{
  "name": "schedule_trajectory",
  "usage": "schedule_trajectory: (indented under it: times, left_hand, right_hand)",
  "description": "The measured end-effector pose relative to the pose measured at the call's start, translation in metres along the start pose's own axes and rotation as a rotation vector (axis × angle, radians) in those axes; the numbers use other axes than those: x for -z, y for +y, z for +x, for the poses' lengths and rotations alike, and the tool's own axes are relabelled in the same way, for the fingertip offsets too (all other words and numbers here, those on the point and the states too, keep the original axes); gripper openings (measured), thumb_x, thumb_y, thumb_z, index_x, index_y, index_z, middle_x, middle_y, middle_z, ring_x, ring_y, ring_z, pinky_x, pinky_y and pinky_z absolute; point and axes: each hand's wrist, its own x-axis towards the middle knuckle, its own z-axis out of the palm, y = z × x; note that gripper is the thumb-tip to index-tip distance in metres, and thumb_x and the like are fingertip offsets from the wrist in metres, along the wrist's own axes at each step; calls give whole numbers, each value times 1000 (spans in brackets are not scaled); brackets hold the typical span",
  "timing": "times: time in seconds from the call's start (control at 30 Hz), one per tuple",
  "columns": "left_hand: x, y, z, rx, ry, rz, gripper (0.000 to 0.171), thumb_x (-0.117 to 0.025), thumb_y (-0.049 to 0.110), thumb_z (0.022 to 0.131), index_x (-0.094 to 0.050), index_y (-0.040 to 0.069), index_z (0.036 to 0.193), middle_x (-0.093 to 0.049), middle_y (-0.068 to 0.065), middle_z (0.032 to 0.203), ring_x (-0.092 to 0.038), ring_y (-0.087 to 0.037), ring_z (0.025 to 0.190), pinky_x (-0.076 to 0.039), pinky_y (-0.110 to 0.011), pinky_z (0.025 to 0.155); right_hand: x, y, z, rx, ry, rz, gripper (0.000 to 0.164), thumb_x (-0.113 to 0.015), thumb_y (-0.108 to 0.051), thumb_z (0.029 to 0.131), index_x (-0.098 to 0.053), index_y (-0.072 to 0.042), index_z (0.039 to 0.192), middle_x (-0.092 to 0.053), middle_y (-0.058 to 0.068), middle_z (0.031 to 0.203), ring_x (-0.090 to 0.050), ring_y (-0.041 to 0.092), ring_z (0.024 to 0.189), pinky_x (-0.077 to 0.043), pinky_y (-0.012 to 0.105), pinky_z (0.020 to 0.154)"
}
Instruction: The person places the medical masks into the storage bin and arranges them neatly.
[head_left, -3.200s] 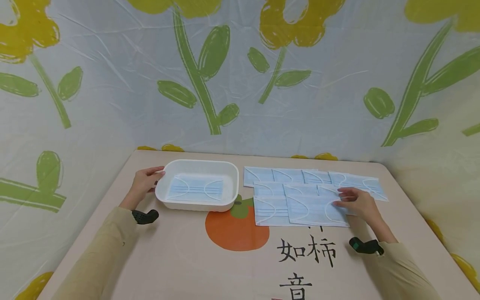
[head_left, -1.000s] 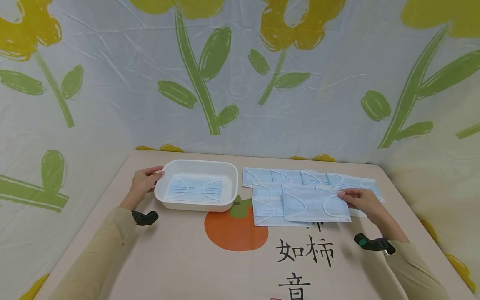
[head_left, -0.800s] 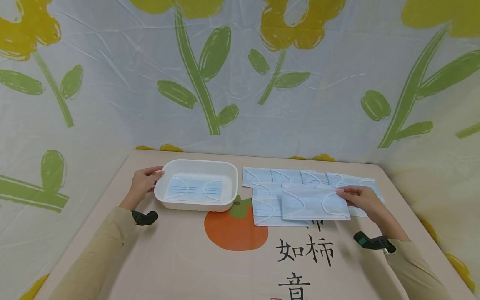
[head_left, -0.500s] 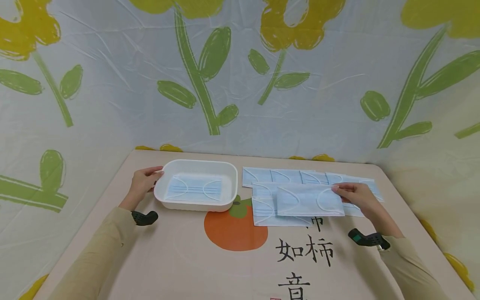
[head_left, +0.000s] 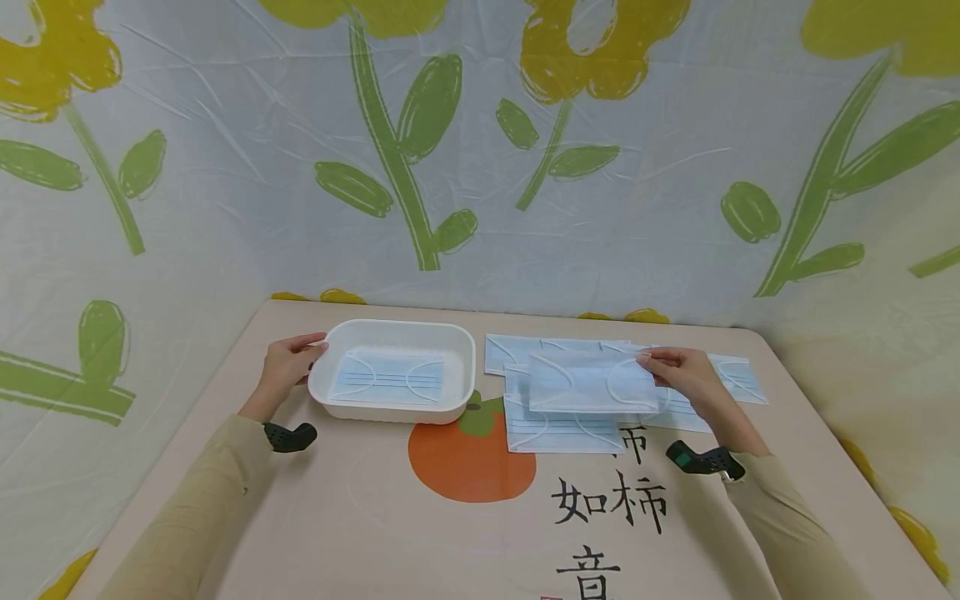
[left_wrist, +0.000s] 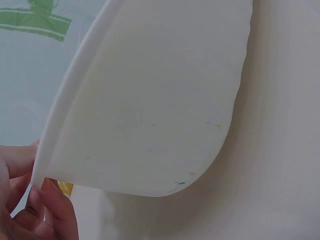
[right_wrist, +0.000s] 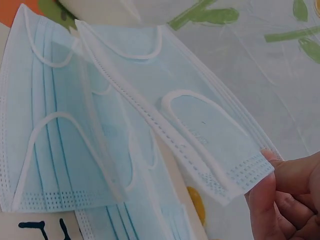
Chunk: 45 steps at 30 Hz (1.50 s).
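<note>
My right hand (head_left: pixel 690 379) pinches one light-blue disposable face mask (head_left: pixel 588 383) by its upper right corner. In the right wrist view the lifted mask (right_wrist: pixel 175 100) slants up from thumb and forefinger, its white ear loops showing. Beneath it, overlapping face masks (head_left: pixel 536 425) lie flat on the table; part of them is hidden by the held one. At the left, my left hand (head_left: pixel 285 371) grips the rim of a white plastic basin (head_left: pixel 401 412). A single face mask (head_left: pixel 390 377) lies inside. The left wrist view has fingers (left_wrist: pixel 57 207) pinching the basin's rim.
The pale table (head_left: pixel 360 533) carries a printed orange persimmon (head_left: pixel 472 467) and black characters. Behind it hangs a flower-printed cloth (head_left: pixel 285 208), which also rises at both sides. Another mask (head_left: pixel 738 379) lies near the table's right edge.
Over the last seconds my right hand has picked up the mask from the top of the spread and moved it left and upward. The left hand and basin have stayed put.
</note>
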Motion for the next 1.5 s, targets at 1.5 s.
schedule_trajectory:
  times: [1.5]
  left_hand:
    - [-1,-2,6,18,37,-9,43,-57,29,96,-56,9,135,-59,-19,122,-53,-16,79,-51,-18,58]
  right_hand:
    - [-80,-91,48,62,-73,160,42,-59,-27,96,-59,2,127,-63,17,117,-55,10,82,-50,12,72]
